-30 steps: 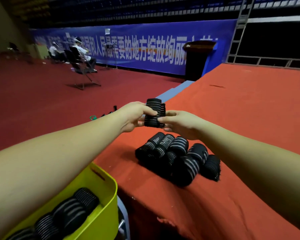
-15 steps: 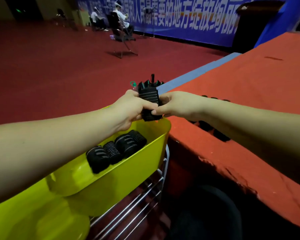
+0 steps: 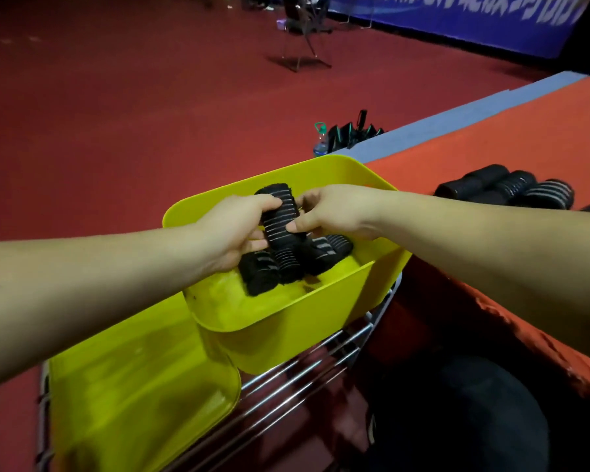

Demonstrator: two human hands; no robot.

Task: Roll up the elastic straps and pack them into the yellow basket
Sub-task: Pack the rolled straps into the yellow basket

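1. Both hands grip one rolled elastic strap (image 3: 280,216) over the yellow basket (image 3: 321,308): the left hand (image 3: 234,229) curls round its left side, and the right hand (image 3: 324,212) pinches its right side between thumb and fingers.
2. The roll is tilted, its far end higher, and it sits above the rolls already packed; whether its near end touches them cannot be told.
3. Packed so far: at least three rolled straps (image 3: 286,264) lie side by side on the basket's floor, toward the far half. The near part of the floor shows bare yellow, so there is room for more.
4. The basket rests on a wire rack (image 3: 307,379) just left of the desk (image 3: 491,158), with a second yellow tub (image 3: 133,386) nearer and lower on the same rack.
5. Left to do: a cluster of rolled straps on the desk (image 3: 511,189) waits at the far right, well apart from the basket. They look rolled already, so I judge that mostly carrying and packing remains.
6. My estimate is that the task is somewhere near its middle: the roll in hand needs setting down and releasing, then the desk pile follows.
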